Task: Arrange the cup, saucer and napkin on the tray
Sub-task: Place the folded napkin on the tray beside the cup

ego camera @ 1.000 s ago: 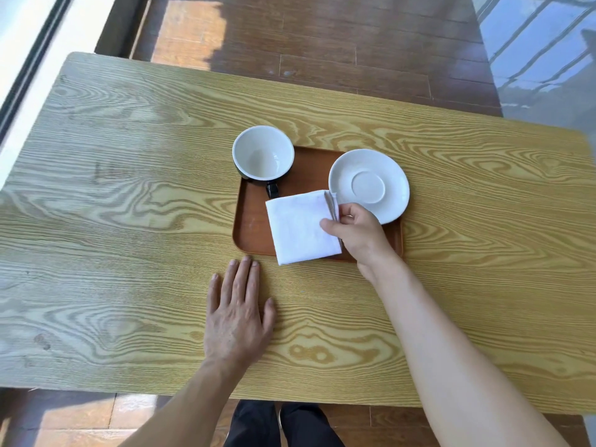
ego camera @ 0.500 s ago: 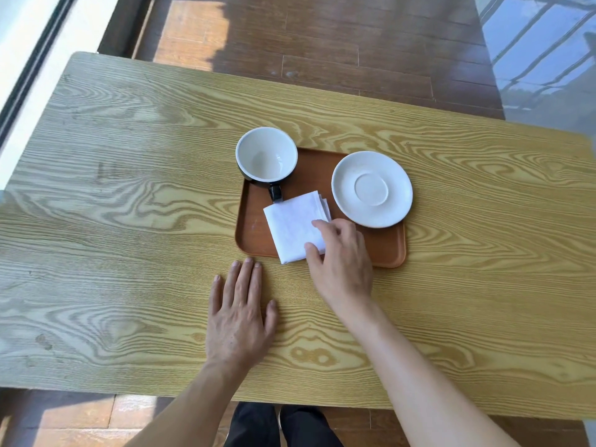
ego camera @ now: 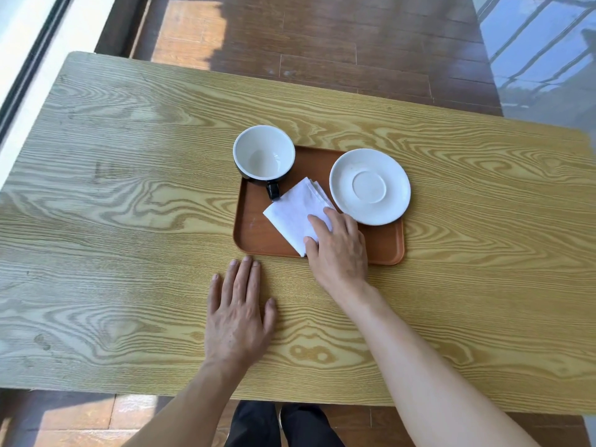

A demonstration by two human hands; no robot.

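A brown tray [ego camera: 258, 235] lies in the middle of the wooden table. A black cup with a white inside [ego camera: 263, 156] stands upright at the tray's far left corner, its handle pointing toward me. At the tray's far right sits a white saucer [ego camera: 369, 186], overhanging the rim. Between them a folded white napkin [ego camera: 295, 211] lies on the tray, turned diagonally. My right hand [ego camera: 338, 250] rests on the napkin's near right part with fingers pressing on it. Flat on the table, just in front of the tray, is my left hand [ego camera: 237, 311], holding nothing.
The wooden table [ego camera: 113, 221] reaches well out to the left and right of the tray. Beyond its far edge is dark wood flooring [ego camera: 322, 43]. A window frame runs along the left. My legs show under the near edge.
My right hand moved from the napkin's far right corner to its near part, and the napkin has turned from square to diagonal. My left hand stayed put.
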